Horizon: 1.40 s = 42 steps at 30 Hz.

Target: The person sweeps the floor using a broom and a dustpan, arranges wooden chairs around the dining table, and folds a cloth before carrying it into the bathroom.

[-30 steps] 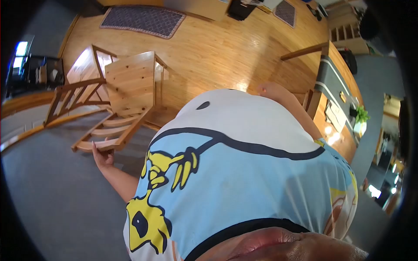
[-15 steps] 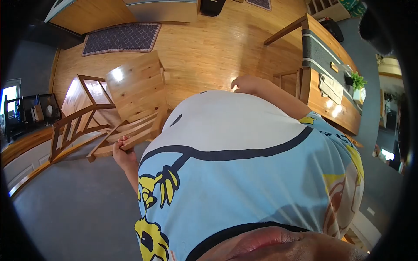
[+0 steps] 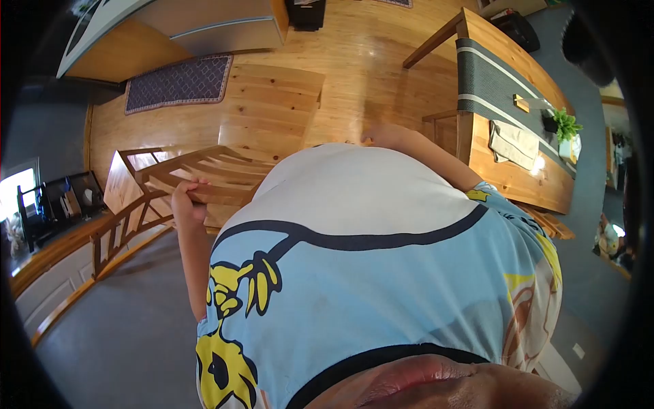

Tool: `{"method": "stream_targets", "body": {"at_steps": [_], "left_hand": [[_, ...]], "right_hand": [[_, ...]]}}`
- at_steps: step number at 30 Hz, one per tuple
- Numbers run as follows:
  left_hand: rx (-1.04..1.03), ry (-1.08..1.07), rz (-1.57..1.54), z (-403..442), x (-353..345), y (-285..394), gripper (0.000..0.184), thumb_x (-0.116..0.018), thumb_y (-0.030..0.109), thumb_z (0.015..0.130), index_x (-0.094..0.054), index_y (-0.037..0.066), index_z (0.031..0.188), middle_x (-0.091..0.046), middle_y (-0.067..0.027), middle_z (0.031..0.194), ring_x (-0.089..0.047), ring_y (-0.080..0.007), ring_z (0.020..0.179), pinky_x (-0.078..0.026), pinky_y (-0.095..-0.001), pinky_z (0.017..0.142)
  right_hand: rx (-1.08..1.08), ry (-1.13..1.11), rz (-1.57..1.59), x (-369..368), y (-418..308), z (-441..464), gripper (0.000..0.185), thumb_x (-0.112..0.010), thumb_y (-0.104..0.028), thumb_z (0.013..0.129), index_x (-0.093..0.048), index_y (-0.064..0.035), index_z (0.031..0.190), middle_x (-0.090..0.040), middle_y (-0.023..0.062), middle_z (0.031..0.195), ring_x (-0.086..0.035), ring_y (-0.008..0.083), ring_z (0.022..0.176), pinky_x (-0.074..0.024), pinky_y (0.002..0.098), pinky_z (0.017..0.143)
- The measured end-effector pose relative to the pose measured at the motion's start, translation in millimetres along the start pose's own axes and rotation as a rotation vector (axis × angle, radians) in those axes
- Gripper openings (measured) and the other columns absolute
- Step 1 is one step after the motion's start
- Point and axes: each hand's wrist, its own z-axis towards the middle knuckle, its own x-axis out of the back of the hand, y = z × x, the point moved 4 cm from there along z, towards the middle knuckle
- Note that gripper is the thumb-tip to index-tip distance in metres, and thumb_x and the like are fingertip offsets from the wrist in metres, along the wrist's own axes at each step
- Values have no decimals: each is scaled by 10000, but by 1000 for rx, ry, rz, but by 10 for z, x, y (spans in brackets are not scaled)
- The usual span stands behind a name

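While clamping fingers of left hand (image 3: 187, 202) on backrest (image 3: 230, 196) of wooden chair (image 3: 269, 102), holding right hand (image 3: 383, 135) beside shirt (image 3: 361, 286), partly hidden; can't tell right fingers' spread.

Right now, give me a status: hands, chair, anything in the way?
Left hand gripping wooden chair by its backrest. Right hand off the chair, grip unclear. Second chair to its left, possible obstacle.

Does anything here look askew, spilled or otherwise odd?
Only the chair, gripped at its back by the left hand: it is apart from the table rather than tucked in. Whether it tilts, I cannot tell. No spill or damage shows.
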Motion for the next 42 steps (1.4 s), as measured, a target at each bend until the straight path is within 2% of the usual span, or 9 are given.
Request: {"method": "stream_targets", "body": {"at_steps": [4,10,15,21,24,28,31,37,42], "left_hand": [[-28,-91,65,240,-1070,-143,244,-501,-32,665,-463,-7,905,-484,-120,871,-531,-280,824,-467,-475,803],[2,-209,67,663,-2657,-587,120,-506,-19,643,-484,22,753,-492,-100,743,-519,-246,733,-474,-457,712],[-17,-267,-19,999,-3751,-1172,87,-507,-14,644,-477,52,692,-478,-82,671,-496,-216,661,-473,-399,601],[108,-345,-63,1315,-5159,-1588,114,-512,-26,682,-453,66,717,-461,-68,722,-485,-203,678,-468,-442,735],[265,-354,-51,1321,-5773,-1560,119,-516,27,759,-431,48,839,-441,-91,940,-476,-231,815,-409,-594,836],[388,-514,153,1444,-6525,-1410,102,-481,37,776,-424,26,859,-432,-153,978,-488,-303,870,-324,-677,940],[466,-619,220,1805,-7121,-1370,163,-473,23,774,-434,1,931,-434,-176,1032,-484,-342,955,-304,-688,952],[534,-709,328,2182,-8391,-1425,360,-456,7,784,-377,-47,1130,-372,-207,1175,-393,-411,1134,-290,-683,971],[525,-743,398,2393,-9323,-1614,247,-469,21,805,-372,-50,1020,-340,-222,1194,-361,-421,1169,-287,-674,983]], "right_hand": [[-42,-18,160,219,664,-127,399,-564,-326,824,-578,-94,1148,-581,142,1151,-543,314,1055,-432,396,885],[131,289,410,918,953,-343,454,-574,-344,852,-541,-40,1188,-544,168,1147,-545,298,1041,-432,359,893],[223,370,907,1405,852,-460,612,-461,-519,894,-445,-65,1304,-461,185,1244,-456,298,1157,-366,350,968],[153,645,1091,1827,1368,-256,607,-482,-481,903,-395,-59,1331,-495,153,1159,-483,216,1053,-388,313,911],[79,799,1200,2226,1637,-157,537,-494,-432,915,-409,-74,1306,-508,116,1118,-474,179,1028,-390,302,896],[-30,908,1181,2801,1968,-9,487,-478,-411,929,-413,-74,1274,-536,101,1014,-485,168,950,-391,297,880],[-225,917,1016,3312,2190,63,510,-529,-413,900,-456,-30,1228,-549,177,1064,-549,219,954,-452,332,819],[-282,1116,1005,3904,3013,393,551,-534,-457,880,-454,-34,1223,-586,170,919,-570,233,863,-452,336,756],[-289,1203,997,4392,3738,514,501,-542,-469,868,-483,-71,1167,-586,129,799,-555,203,758,-445,319,699]]}}
